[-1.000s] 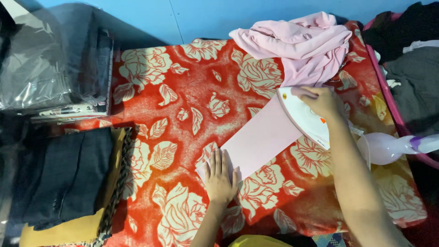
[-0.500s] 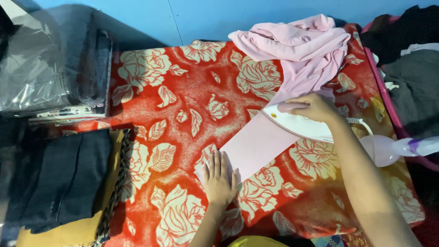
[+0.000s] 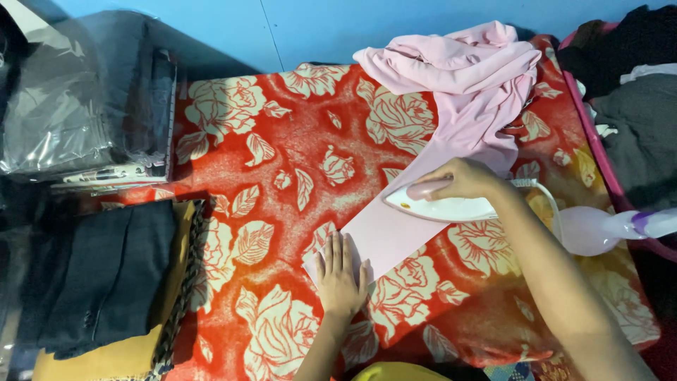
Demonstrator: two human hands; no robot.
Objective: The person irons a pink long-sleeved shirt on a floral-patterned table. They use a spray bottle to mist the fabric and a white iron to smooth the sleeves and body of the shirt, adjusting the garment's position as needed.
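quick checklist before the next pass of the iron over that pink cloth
1. Left hand flat on the near end of the pink cloth, pinning it: ok.
2. Right hand wrapped round the handle of the white iron: ok.
3. Iron resting flat on the cloth strip: ok.
4. Left fingers apart from the iron's tip: ok.
5. Strip between iron and left hand smooth, no folds seen: ok.
6. The bunched part of the cloth at the far end is unflattened: not ok.
7. Iron heat: cannot tell.
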